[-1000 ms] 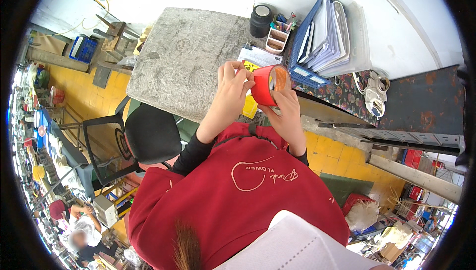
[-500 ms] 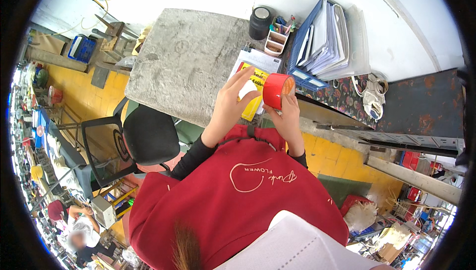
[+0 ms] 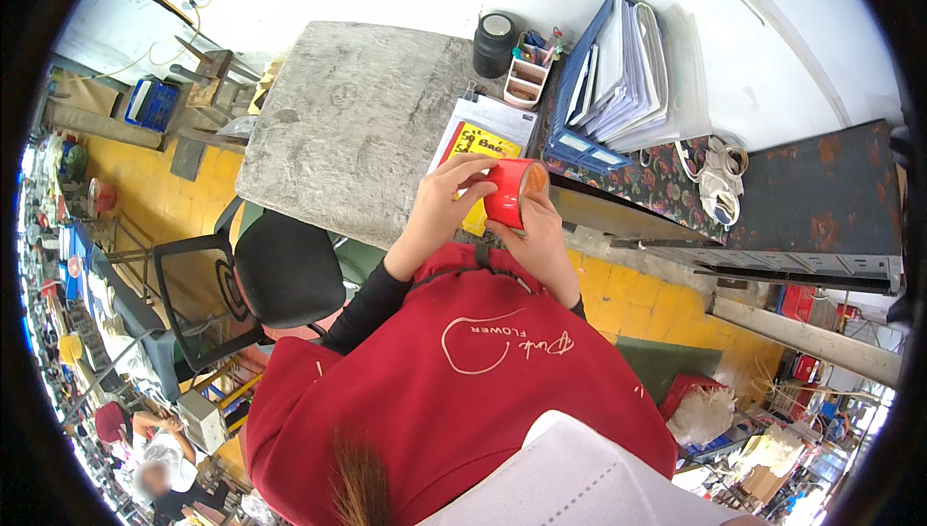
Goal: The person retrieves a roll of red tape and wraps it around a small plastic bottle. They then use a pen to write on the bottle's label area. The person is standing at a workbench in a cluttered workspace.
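A wide roll of red tape (image 3: pixel 506 199) is held up above the near edge of the grey table, its orange-brown inner core turned to the right. My right hand (image 3: pixel 537 242) grips it from the right and below, thumb underneath and some fingers hidden behind the roll. On the other side, my left hand (image 3: pixel 446 199) has its thumb and fingertips closed against the tape's left edge; whether a loose end is pinched there is too small to see. Beneath the roll lies a yellow and red printed booklet (image 3: pixel 475 142) on white papers (image 3: pixel 504 116).
The worn grey table (image 3: pixel 338 130) carries a black jar (image 3: pixel 493 46) and a pen organizer (image 3: pixel 526 80). Right of them stands a blue file rack (image 3: pixel 591 152) full of papers. A black chair (image 3: pixel 288 265) is at the left. A rusty dark cabinet (image 3: pixel 821 207) stands right. Another person sits far left.
My left hand has come in from open fingers to touch the tape's edge. The roll and my right hand have shifted slightly left and down in view.
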### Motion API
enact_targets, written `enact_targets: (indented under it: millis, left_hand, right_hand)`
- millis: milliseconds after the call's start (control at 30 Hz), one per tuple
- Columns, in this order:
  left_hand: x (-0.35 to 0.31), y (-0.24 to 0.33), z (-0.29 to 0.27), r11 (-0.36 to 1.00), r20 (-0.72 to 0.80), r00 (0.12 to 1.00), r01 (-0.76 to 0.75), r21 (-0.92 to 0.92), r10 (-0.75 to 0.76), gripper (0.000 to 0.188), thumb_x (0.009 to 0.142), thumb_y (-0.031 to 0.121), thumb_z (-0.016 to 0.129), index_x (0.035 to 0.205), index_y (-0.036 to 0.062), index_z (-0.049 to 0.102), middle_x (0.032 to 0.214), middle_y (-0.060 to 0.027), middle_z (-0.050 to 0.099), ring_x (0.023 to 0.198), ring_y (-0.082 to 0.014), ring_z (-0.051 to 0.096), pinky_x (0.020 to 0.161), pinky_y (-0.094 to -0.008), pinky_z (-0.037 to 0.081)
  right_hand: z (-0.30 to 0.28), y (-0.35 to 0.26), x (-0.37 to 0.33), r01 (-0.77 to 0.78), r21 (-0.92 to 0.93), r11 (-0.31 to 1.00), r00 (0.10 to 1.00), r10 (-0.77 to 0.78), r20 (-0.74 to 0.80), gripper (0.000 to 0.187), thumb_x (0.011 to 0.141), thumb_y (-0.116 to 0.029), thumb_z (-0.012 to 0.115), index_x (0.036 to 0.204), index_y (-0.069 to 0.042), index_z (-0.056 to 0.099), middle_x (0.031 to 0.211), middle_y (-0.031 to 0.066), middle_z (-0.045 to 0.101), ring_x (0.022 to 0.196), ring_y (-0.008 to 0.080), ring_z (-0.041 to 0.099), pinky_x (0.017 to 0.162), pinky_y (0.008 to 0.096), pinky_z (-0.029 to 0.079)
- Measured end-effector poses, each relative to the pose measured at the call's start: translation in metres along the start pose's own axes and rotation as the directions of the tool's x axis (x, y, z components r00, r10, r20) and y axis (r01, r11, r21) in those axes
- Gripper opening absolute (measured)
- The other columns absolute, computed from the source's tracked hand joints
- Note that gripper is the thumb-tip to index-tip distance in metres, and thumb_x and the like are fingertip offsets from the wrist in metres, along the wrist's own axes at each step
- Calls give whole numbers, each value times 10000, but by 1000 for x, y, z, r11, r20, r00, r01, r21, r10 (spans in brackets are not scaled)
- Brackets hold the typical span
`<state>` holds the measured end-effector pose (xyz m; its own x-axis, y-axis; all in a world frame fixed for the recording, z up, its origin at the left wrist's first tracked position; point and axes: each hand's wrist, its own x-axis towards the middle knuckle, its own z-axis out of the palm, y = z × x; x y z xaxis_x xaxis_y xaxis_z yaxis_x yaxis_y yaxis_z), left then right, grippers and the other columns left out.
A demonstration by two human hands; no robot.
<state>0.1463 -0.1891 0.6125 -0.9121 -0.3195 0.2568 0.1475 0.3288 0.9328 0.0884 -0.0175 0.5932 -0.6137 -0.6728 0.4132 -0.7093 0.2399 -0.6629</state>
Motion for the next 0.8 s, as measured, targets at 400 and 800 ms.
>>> enact_targets:
  millis: [400,800]
  left_hand:
    - [-8,1,4,994,-126,991,49,101,-36,81,848,26,660,908,-28,663,961,-106,662,879,-233,654,775,-318,523]
    - [0,8,-13,990,59,993,93,108,-100,139,935,-1,522,1041,-31,607,1025,-138,663,938,-268,645,823,-341,501]
  right_hand:
    - [3,-5,1,37,-5,999,999,-36,27,364,726,-207,793,949,22,619,820,170,657,839,387,636,799,433,505]
    - [-4,-12,-1,2,115,993,991,-18,133,372,733,-224,787,979,-19,598,825,169,662,792,366,648,687,431,501]
